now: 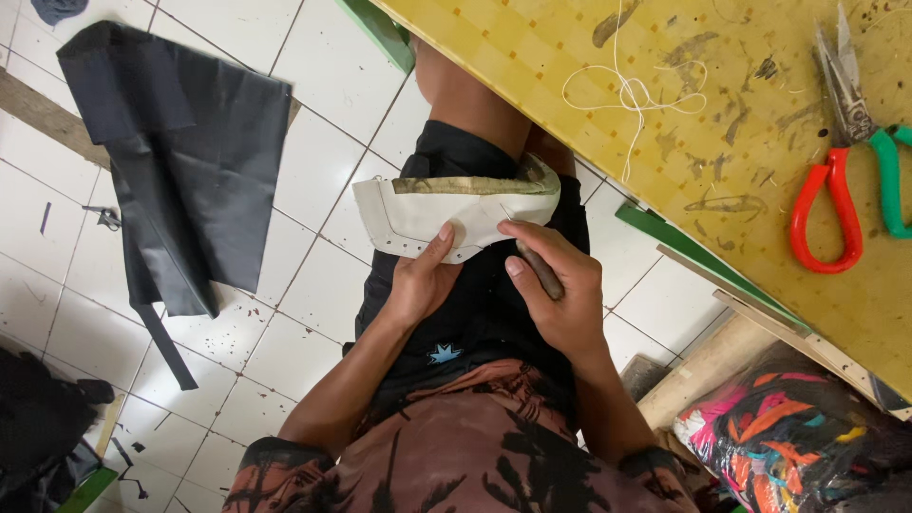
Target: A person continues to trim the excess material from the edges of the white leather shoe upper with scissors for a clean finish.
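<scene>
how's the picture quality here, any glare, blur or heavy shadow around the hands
Head view: soft, even light, no harsh shadows; mild sheen on the floor tiles. Left hand, right hand and the white piece are sharp; the scissors too. Frame edges bend slightly from the wide lens.

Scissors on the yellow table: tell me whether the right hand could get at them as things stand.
Probably yes, once freed: the scissors lie in the open on the yellow table with nothing between, but the right hand holds a brown tool.

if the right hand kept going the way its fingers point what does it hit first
Most likely the white curved piece: the right hand points up-left at its lower edge, fingertips already touching it.
</scene>
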